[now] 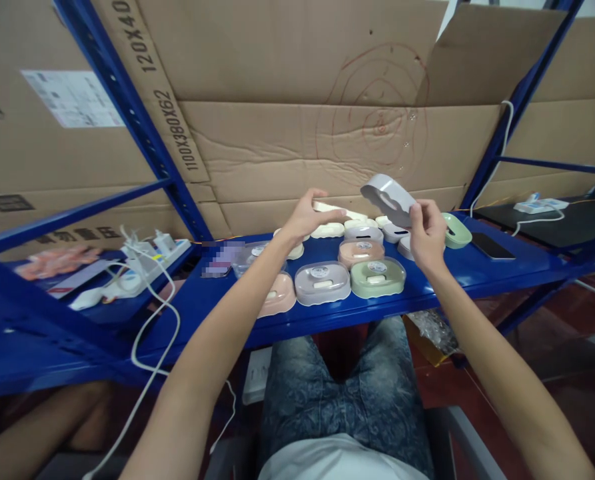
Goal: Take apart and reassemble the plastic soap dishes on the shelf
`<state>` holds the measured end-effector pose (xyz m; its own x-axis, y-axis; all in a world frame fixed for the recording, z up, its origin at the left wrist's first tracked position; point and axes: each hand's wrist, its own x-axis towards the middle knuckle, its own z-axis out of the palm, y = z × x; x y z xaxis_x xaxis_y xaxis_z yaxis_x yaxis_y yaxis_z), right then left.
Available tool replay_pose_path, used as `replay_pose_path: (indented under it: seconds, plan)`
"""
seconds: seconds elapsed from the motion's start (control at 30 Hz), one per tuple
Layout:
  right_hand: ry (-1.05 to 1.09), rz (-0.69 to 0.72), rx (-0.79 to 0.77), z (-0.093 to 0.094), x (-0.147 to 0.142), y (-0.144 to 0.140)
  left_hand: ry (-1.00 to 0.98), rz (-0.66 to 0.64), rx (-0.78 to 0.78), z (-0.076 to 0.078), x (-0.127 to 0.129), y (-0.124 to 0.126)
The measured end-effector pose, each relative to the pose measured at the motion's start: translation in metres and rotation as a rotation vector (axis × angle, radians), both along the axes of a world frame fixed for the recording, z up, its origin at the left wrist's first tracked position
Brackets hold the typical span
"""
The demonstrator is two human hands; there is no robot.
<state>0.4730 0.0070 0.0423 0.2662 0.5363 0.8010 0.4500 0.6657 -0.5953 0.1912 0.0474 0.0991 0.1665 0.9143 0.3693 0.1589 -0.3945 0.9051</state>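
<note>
My left hand point(310, 219) pinches a cream plastic piece point(330, 209), seen nearly edge-on, above the back of the blue shelf. Raised at the right, my right hand point(428, 233) grips a grey oval plastic shell point(396, 199) by its near end, tilted, with a slot-like opening in it. Below the hands stand several small oval boxes with clear lids: a grey box point(322, 283), a green box point(378, 279), a pink box point(361, 253), and another pink box point(280, 295) partly hidden by my left forearm. Cream parts point(327, 231) lie behind them.
An open green shell point(457, 231) and a black phone point(492, 246) lie at the right. Left of the post, a power strip point(152, 267) trails white cables point(174, 320) over the shelf edge. Cardboard point(277, 133) backs the shelf. Another person's limb point(42, 433) shows lower left.
</note>
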Motion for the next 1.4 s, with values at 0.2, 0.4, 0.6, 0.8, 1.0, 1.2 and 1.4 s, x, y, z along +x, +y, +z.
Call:
replay_pose_path:
  seconds: [0.2, 0.4, 0.6, 0.8, 1.0, 1.2, 1.4]
  plan:
    - [-0.222, 0.084, 0.096, -0.007, -0.039, -0.023, -0.433, -0.365, -0.255, -0.016, 0.009, -0.049]
    - [-0.349, 0.184, 0.152, -0.016, -0.054, -0.035, -0.516, -0.346, -0.258, -0.028, -0.001, -0.068]
    - [-0.575, 0.310, 0.084, -0.008, -0.055, -0.042, -0.528, -0.275, -0.261, -0.041, -0.006, -0.064]
    - [-0.578, 0.308, 0.074, -0.013, -0.059, -0.049, -0.515, -0.162, -0.271, -0.056, -0.003, -0.055]
    - [0.188, 0.371, -0.344, -0.004, -0.071, -0.036, -0.576, -0.096, -0.191, -0.055, -0.004, -0.064]
    - [0.478, 0.823, -0.703, 0.006, -0.080, -0.036, -0.374, -0.013, 0.031, -0.052, -0.006, -0.078]
    - [0.554, 0.656, -0.606, 0.005, -0.066, -0.030, 0.459, 0.295, 0.498, -0.026, -0.076, -0.083]
